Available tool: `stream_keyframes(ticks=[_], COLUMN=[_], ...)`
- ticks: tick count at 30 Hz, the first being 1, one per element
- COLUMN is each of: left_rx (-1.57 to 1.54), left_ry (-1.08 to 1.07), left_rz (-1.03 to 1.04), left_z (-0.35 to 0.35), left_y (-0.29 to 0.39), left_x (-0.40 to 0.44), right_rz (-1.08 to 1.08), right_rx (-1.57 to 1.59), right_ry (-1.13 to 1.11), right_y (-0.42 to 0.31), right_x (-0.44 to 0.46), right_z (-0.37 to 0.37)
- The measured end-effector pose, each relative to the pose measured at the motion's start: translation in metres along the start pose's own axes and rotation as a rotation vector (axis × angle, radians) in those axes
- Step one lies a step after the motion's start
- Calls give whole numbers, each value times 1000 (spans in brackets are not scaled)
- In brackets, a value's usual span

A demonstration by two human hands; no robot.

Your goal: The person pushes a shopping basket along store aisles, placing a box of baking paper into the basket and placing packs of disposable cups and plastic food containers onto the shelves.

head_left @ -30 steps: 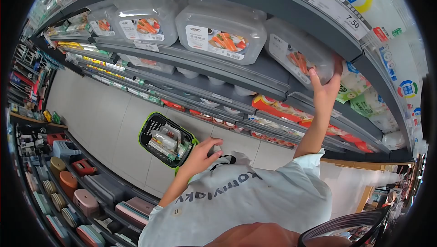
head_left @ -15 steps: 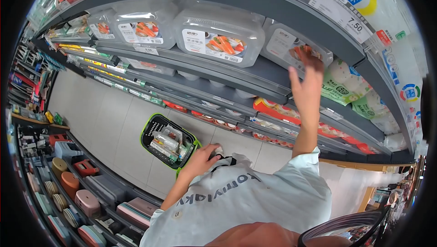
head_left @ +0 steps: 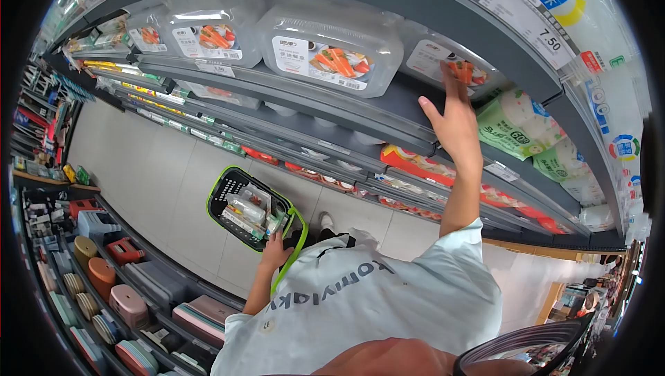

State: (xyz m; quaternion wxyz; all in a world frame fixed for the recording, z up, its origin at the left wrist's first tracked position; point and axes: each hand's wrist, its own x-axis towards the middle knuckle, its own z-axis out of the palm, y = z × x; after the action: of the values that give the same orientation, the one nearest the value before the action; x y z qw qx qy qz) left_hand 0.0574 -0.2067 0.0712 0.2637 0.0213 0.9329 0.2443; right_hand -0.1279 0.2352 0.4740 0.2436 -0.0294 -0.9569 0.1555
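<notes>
My right hand reaches to the shelf on the right, thumb apart, its fingertips at the front of a clear plastic container pack with a food-picture label. The pack sits back under the upper shelf. Left of it stands a larger clear container pack with a similar label. Low in the middle, my left hand is at the near edge of a black basket with a green rim. The basket's green handle passes by the left forearm. Packaged goods lie in the basket.
Green and white packs lie right of my right hand. A price tag hangs on the upper shelf edge. Lower shelves hold red packs. At the lower left, another shelf holds a pink box and several containers. Tiled floor lies between.
The right-hand container pack now sits farther back on the shelf, and my right hand has shifted left with fingers spread. My left hand has moved down and left to the basket; its handle now shows.
</notes>
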Motion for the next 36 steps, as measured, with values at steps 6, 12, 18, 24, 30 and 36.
stream_keyframes(ticks=[6, 12, 18, 24, 30, 36], left_rx=[-271, -314, -288, -232, -321, -336], left_ry=[-66, -172, -245, -347, -270, -221], left_rz=[16, -14, -226, -233, -286, -337], left_z=[45, 75, 77, 74, 92, 73], left_y=[-34, -29, 1, 7, 9, 4], left_x=[3, -3, -1, 9, 1, -19], right_rz=[18, -278, -384, -796, -784, -807], right_rx=[-57, 185, 619, 489, 186, 116], right_ry=[90, 690, -402, -1135, -1417, -1264], right_y=[-9, -37, -111, -78, -53, -69], right_x=[-3, -42, -161, -347, -343, -347], right_z=[-6, 10, 182, 355, 409, 397])
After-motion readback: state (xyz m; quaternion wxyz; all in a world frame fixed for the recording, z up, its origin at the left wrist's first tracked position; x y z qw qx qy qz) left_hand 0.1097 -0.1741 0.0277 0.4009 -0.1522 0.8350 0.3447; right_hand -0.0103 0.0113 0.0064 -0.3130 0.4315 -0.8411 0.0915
